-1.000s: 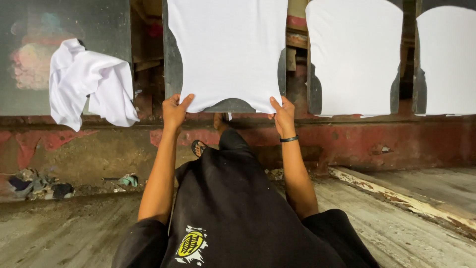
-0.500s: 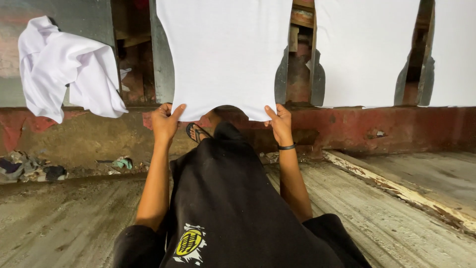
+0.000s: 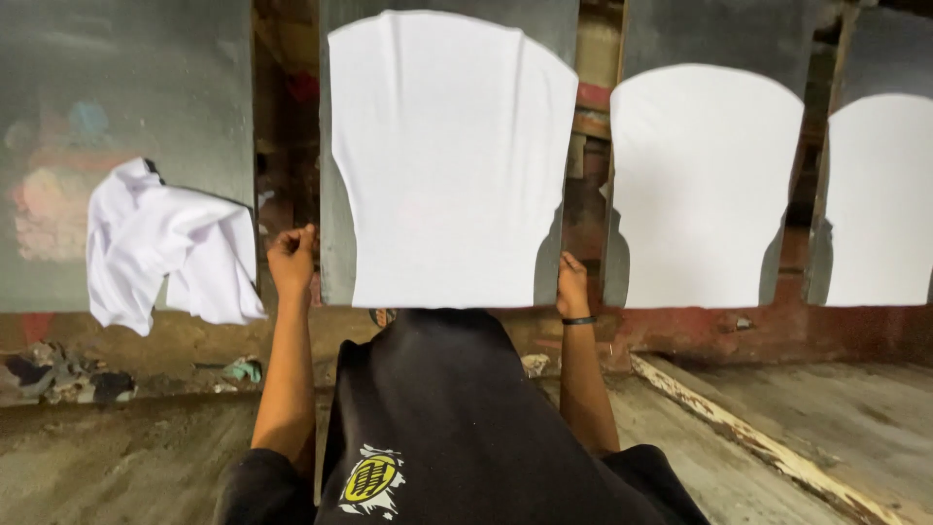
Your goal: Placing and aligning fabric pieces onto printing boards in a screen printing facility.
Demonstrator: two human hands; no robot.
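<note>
A white cloth (image 3: 452,160) is stretched flat over an upright grey board (image 3: 330,272) straight ahead. My left hand (image 3: 292,261) is raised just left of the board's lower edge. Its fingers are curled into a fist, and nothing shows in it. My right hand (image 3: 571,287), with a dark band on the wrist, grips the cloth's lower right edge at the side of the board. A black garment (image 3: 437,418) with a yellow and white print lies between my arms, below the board.
A crumpled white cloth (image 3: 165,253) hangs on the grey panel at the left. Two more boards covered in white cloth (image 3: 700,185) (image 3: 880,199) stand to the right. A red ledge (image 3: 777,335) runs below them. Scraps (image 3: 68,374) litter the worn plank floor (image 3: 777,418).
Both hands have moved from the cloth's bottom hem up to the sides of the board. My left hand has come off the cloth and closed. The cloth now hangs smooth.
</note>
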